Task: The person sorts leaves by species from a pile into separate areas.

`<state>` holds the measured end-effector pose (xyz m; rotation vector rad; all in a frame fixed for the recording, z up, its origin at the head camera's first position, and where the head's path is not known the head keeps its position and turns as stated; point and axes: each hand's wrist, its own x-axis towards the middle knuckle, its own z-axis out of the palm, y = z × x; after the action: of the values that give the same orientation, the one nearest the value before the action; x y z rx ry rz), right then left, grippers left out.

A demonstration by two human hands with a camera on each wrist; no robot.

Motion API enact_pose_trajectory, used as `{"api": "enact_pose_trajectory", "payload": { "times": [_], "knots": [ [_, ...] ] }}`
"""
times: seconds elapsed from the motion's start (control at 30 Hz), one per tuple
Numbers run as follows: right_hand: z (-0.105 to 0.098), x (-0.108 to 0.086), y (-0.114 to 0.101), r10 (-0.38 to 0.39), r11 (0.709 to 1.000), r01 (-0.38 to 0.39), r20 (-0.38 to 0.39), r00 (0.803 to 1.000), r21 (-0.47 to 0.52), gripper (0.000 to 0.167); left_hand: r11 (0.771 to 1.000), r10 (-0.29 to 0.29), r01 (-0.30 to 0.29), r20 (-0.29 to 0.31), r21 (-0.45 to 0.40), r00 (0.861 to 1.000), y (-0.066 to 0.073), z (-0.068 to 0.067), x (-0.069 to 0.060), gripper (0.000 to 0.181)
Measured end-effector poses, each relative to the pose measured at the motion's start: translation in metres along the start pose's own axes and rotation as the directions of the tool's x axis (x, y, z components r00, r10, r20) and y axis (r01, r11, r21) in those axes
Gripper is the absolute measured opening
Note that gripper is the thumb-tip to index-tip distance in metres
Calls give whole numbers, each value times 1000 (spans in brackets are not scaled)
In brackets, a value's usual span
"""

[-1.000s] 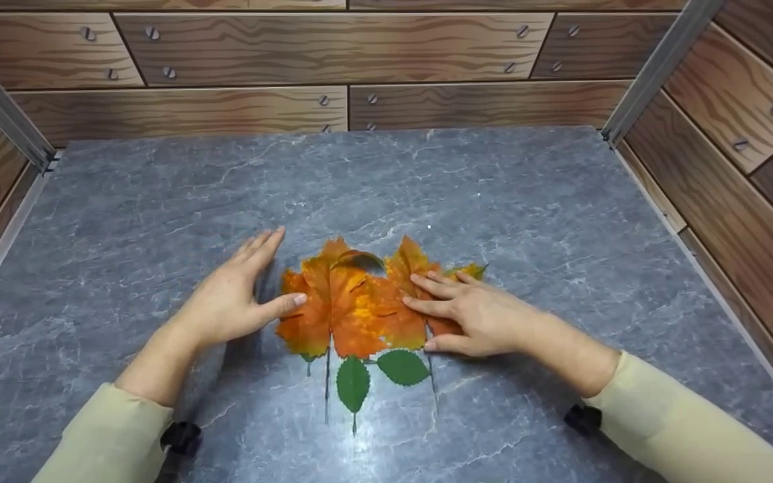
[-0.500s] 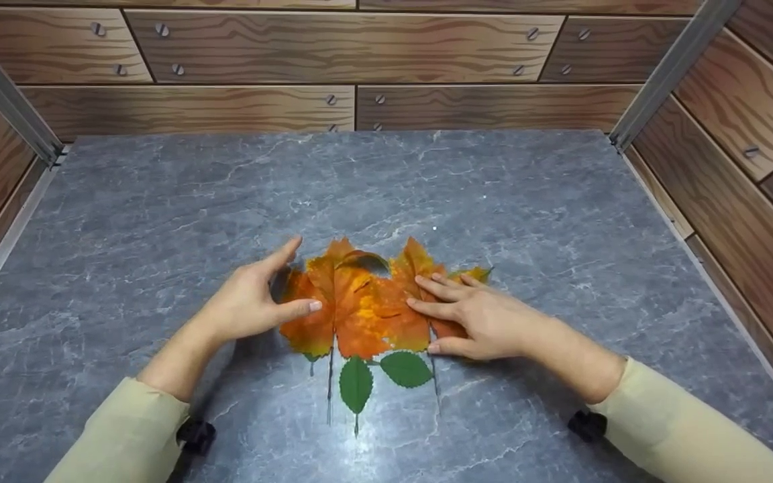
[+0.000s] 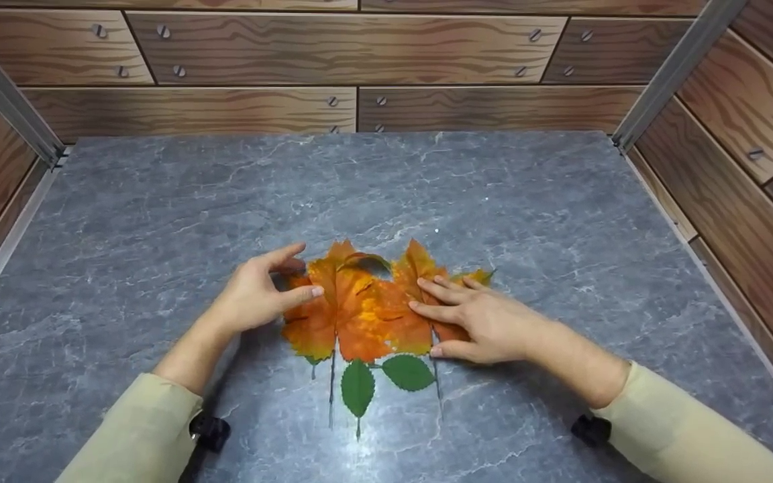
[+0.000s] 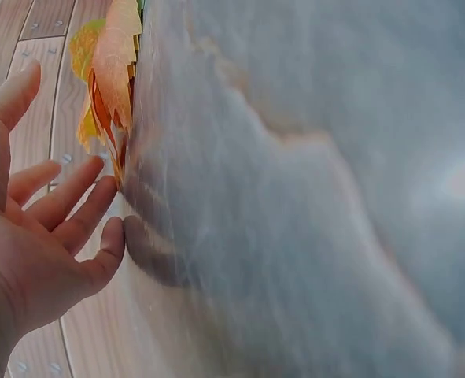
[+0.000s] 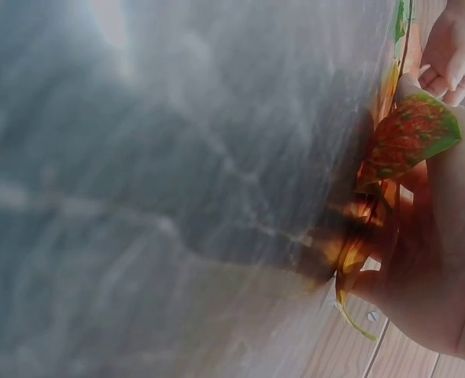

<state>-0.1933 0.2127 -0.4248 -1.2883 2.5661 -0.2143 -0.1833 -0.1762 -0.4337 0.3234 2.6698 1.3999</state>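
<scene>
Orange and yellow artificial maple leaves (image 3: 370, 308) lie overlapped on the grey table, thin dark stems pointing toward me. Two green serrated leaves, one upright in view (image 3: 357, 389) and one slanted (image 3: 408, 372), poke out below them. My right hand (image 3: 487, 322) rests over the right side of the pile, fingers spread on the leaves. Beside its palm, a red-and-green leaf (image 5: 413, 138) stands up in the right wrist view. My left hand (image 3: 252, 295) is at the left edge, thumb over a leaf and fingers loosely bent; the left wrist view shows nothing in its grasp.
The grey marbled table (image 3: 239, 181) extends behind and around the leaves. Wood-patterned panels (image 3: 339, 50) wall it at the back and both sides, with metal posts (image 3: 661, 74) at the corners. Small white specks (image 3: 436, 231) lie behind the pile.
My left hand has moved right and closer to the leaves, its straight fingers bending and its thumb coming further over the leaf edge. The right hand stays on the pile. The view has shifted slightly.
</scene>
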Motion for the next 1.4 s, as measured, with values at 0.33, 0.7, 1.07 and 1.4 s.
{"api": "enact_pose_trajectory", "payload": {
  "times": [0.33, 0.7, 1.07, 1.4],
  "knots": [
    [1, -2, 0, -17, 1000, 18, -25, 1000, 5, 74, 999, 6, -8, -30, -51, 1000, 1, 6, 8, 69],
    [0, -1, 0, -9, 1000, 9, -14, 1000, -1, 76, 1000, -18, 17, -65, -19, 998, 4, 15, 16, 41],
    [1, 0, 0, -5, 1000, 5, -8, 1000, -10, 76, 999, -39, 39, -104, 0, 994, 5, 17, 18, 25],
    [0, -2, -1, 0, 1000, 0, -13, 1000, 10, 76, 1000, -12, 8, -151, -26, 988, 8, 15, 17, 19]
  ]
}}
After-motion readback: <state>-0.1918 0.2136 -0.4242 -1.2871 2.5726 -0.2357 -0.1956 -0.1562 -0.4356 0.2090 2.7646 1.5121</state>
